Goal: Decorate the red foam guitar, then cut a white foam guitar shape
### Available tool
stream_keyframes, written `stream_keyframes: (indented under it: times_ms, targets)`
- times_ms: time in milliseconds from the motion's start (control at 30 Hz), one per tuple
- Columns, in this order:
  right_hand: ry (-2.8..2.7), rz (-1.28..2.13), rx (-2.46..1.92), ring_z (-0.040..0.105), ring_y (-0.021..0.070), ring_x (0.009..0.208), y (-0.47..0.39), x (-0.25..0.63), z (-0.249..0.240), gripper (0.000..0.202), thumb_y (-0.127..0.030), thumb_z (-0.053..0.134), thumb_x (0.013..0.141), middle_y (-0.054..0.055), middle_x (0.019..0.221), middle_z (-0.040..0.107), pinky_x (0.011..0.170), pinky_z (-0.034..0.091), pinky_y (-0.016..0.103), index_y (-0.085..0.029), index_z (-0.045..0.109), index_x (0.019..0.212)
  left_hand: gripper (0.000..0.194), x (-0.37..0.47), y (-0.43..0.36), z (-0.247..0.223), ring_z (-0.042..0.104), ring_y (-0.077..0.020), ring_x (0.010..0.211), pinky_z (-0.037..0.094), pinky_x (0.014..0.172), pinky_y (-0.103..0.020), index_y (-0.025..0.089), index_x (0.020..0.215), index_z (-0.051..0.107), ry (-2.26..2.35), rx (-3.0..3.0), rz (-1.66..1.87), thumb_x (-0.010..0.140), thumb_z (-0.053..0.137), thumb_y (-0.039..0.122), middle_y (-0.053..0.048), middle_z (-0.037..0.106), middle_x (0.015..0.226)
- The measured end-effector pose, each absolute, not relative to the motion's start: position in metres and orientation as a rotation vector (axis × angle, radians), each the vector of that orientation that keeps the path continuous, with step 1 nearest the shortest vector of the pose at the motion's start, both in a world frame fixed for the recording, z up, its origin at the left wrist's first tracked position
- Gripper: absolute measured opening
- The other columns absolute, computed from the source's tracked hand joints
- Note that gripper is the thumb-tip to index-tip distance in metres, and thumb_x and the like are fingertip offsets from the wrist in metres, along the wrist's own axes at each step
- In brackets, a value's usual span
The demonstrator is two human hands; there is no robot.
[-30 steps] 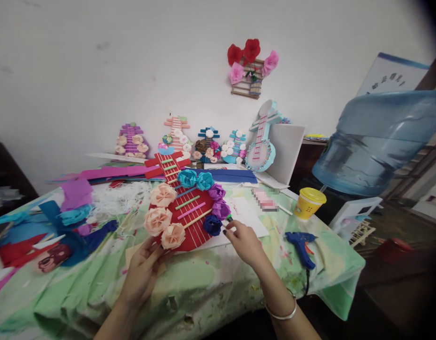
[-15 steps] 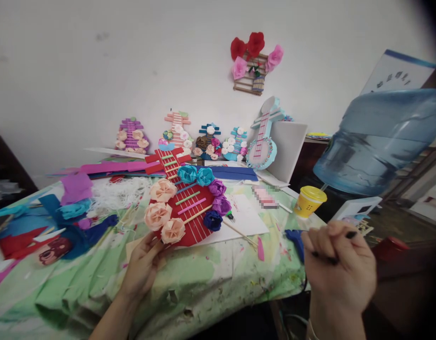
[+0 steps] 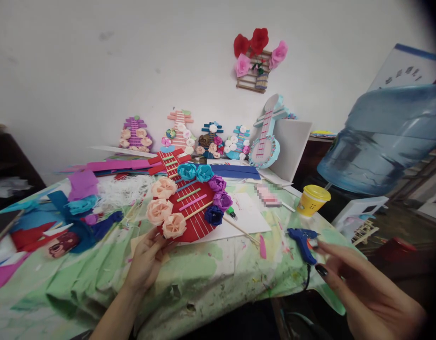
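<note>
With our left hand [image 3: 147, 262] we pinch the lower edge of the red flower-trimmed paper guitar [image 3: 189, 208] at mid-bench, while our right hand [image 3: 359, 288], fingers spread and empty, reaches for the blue hot glue gun [image 3: 303, 238] at four o'clock of it; gripping its handle seems next.

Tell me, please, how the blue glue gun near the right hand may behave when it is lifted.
The blue glue gun looks like rigid plastic, so probably stiff and light. Its black cord hangs over the table edge and may drag. It lies on its side, so probably will not roll.
</note>
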State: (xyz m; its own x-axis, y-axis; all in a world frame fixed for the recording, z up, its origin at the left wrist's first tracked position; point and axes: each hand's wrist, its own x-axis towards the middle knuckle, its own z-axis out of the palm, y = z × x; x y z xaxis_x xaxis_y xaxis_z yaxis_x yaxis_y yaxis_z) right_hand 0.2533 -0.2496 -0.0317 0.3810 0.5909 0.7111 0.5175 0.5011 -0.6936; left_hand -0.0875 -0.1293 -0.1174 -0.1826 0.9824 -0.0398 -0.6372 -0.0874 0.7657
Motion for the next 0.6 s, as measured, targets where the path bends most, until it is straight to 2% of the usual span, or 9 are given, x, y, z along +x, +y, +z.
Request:
stream_keyframes:
  times_ms: [67, 133, 233, 333, 400, 467, 600]
  targets:
    - [-1.335, 0.049, -1.164, 0.059, 0.0249, 0.103, -0.243, 0.248, -0.029, 0.024, -0.028, 0.069, 0.077, 0.007, 0.112, 0.064, 0.089, 0.044, 0.038, -0.026, 0.071, 0.101, 0.047, -0.087, -0.13, -0.117, 0.067, -0.0169, 0.083, 0.059, 0.072, -0.023, 0.017, 0.101, 0.068, 0.789, 0.596, 1.615, 0.058, 0.085, 0.021, -0.006, 0.071, 0.097]
    - [-1.408, 0.083, -1.182, 0.058, 0.0246, 0.106, -0.232, 0.237, -0.031, 0.011, -0.028, 0.066, 0.08, 0.007, 0.111, 0.064, 0.091, 0.043, 0.038, -0.024, 0.071, 0.089, 0.048, -0.087, -0.13, -0.117, 0.067, -0.0161, 0.082, 0.058, 0.071, -0.022, 0.017, 0.103, 0.068, 0.794, 0.6, 1.611, 0.058, 0.085, 0.02, -0.005, 0.072, 0.096]
    - [-1.44, 0.255, -1.213, 0.063, 0.0211, 0.088, -0.208, 0.21, -0.045, 0.014, -0.033, 0.063, 0.082, 0.008, 0.098, 0.067, 0.074, 0.048, 0.032, -0.021, 0.069, 0.082, 0.049, -0.087, -0.13, -0.117, 0.067, -0.0145, 0.078, 0.058, 0.071, -0.021, 0.017, 0.104, 0.068, 0.799, 0.607, 1.619, 0.058, 0.085, 0.019, -0.005, 0.072, 0.091]
    - [-1.473, 0.67, -1.288, 0.058, 0.0132, 0.054, -0.179, 0.176, -0.066, 0.029, -0.04, 0.056, 0.085, 0.008, 0.092, 0.068, 0.051, 0.045, 0.027, -0.017, 0.065, 0.1, 0.049, -0.087, -0.131, -0.117, 0.067, -0.0152, 0.078, 0.058, 0.07, -0.022, 0.017, 0.102, 0.068, 0.81, 0.603, 1.632, 0.056, 0.085, 0.019, -0.005, 0.072, 0.093]
    - [-1.493, 0.822, -1.306, 0.056, 0.0112, 0.048, -0.16, 0.154, -0.078, 0.036, -0.042, 0.054, 0.085, 0.01, 0.098, 0.068, 0.048, 0.044, 0.027, -0.015, 0.062, 0.107, 0.051, -0.087, -0.131, -0.116, 0.067, -0.0168, 0.079, 0.059, 0.068, -0.023, 0.017, 0.102, 0.067, 0.825, 0.599, 1.623, 0.055, 0.086, 0.021, -0.005, 0.072, 0.093]
    - [-1.547, 0.808, -1.324, 0.055, 0.0111, 0.048, -0.147, 0.137, -0.086, 0.034, -0.041, 0.055, 0.084, 0.009, 0.098, 0.068, 0.047, 0.041, 0.026, -0.014, 0.062, 0.105, 0.052, -0.087, -0.131, -0.117, 0.068, -0.0188, 0.08, 0.059, 0.07, -0.026, 0.017, 0.102, 0.067, 0.832, 0.608, 1.619, 0.054, 0.087, 0.022, -0.005, 0.072, 0.092]
    - [-1.565, 0.676, -1.333, 0.054, 0.0134, 0.054, -0.135, 0.123, -0.092, 0.025, -0.033, 0.049, 0.087, 0.004, 0.074, 0.067, 0.052, 0.036, 0.026, -0.016, 0.064, 0.079, 0.055, -0.087, -0.131, -0.12, 0.068, -0.0188, 0.082, 0.058, 0.069, -0.025, 0.019, 0.103, 0.066, 0.847, 0.631, 1.613, 0.053, 0.087, 0.023, -0.005, 0.071, 0.094]
